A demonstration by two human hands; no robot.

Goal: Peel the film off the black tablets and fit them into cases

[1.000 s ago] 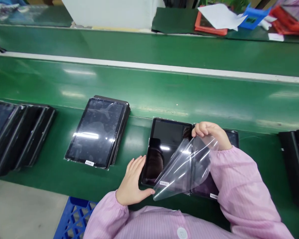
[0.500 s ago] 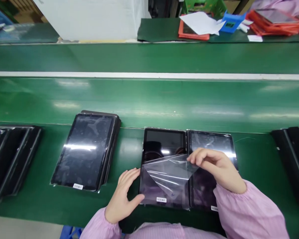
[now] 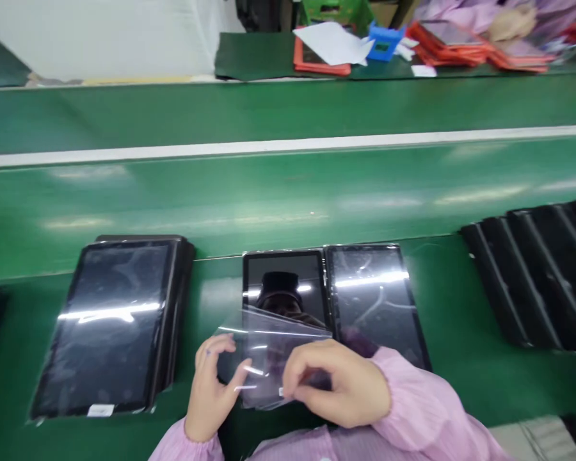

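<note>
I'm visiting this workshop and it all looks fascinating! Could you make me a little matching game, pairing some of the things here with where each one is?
Things:
1. Clear plastic film
2. Stack of dark tablets
3. Black tablets
4. Sheet of white paper

Places:
A. Lying on an orange-red tray on the far bench
B. Leaning in a row at the right
C. Pinched in the right hand, above a tablet
D. Lying on the near green bench, at the left

Right pairs: 1-C, 2-D, 3-B, 4-A.

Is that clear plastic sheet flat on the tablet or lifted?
Lifted: the clear film bows up between the left hand and right hand, over the tablet.
</note>
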